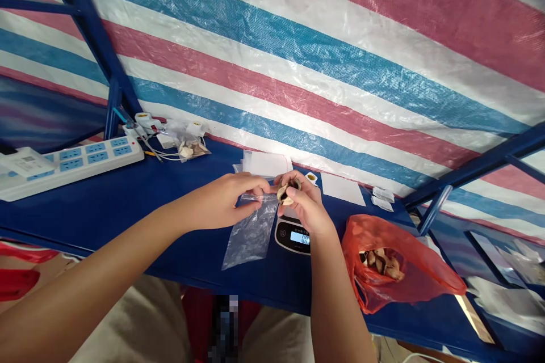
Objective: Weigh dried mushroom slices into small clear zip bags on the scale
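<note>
Over the blue table, my left hand pinches the top edge of a clear plastic zip bag, which hangs down in front of it. Just to the right, my right hand is closed round a few pale and dark dried pieces, close to the bag's mouth. A small digital scale lies below my right hand, partly hidden by it, with its display lit. At the right, a red plastic bag stands open with several brownish pieces inside.
A white power strip lies at the left. Behind it are cables and a small bag of pale pieces. Clear bags, a white sheet and small packets lie along the back, before a striped tarp.
</note>
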Demonstrator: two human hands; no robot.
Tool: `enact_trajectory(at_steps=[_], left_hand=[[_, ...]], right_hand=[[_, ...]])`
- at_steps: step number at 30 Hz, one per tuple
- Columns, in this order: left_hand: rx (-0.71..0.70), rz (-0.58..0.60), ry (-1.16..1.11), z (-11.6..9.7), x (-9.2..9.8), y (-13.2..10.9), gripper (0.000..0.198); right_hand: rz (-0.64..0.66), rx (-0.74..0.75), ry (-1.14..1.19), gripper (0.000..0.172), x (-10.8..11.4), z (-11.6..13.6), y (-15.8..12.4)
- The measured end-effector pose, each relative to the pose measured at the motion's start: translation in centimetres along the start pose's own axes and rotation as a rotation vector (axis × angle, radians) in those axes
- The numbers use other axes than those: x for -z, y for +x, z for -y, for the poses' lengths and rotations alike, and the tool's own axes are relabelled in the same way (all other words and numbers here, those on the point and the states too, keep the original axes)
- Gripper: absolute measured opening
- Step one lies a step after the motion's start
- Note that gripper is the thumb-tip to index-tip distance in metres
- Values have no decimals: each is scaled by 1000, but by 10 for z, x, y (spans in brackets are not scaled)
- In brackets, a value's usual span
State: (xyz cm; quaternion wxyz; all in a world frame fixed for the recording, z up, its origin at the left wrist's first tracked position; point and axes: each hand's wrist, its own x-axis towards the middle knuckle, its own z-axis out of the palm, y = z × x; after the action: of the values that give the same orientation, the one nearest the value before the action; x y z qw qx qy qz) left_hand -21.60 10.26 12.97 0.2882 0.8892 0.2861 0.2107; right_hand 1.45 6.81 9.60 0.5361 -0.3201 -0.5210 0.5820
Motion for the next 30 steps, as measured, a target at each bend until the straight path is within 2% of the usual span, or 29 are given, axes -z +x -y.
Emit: enact_trajectory(at_steps=[4,8,9,11,13,15,17,20,24,27,30], left_hand=[[63,-17,-147,5,-2,0,32],[262,-19,-548,22,-10,0,66],[323,28,-691,27,-13,1,75],[393,212,-966,35,-20,4,83],[365,402,-1174,40,-29,6,84],[300,494,-1295,41,-37,8,80],[271,494,-1351,38,-43,7,70],[302,451,-1361,32,-49,0,56],[335,366,-1342,22,-55,-16,58],[364,287,-1292,15,-56,-27,58],[354,251,-1219,6,-53,-34,56]], right_hand=[[72,-97,-60,30,-5,3,-1],[85,-116,-60,30,-7,2,0],[87,-112,-68,30,-6,2,0],[95,-102,-101,29,-5,3,-1],[110,-84,-148,26,-4,2,-2],[132,-73,-190,23,-3,1,-3],[164,-86,-201,22,-3,1,-4],[195,-117,-167,27,-5,2,-6],[172,-68,-164,24,-10,4,-8],[118,26,-373,18,-15,9,-9],[172,96,-666,20,-25,19,-12]])
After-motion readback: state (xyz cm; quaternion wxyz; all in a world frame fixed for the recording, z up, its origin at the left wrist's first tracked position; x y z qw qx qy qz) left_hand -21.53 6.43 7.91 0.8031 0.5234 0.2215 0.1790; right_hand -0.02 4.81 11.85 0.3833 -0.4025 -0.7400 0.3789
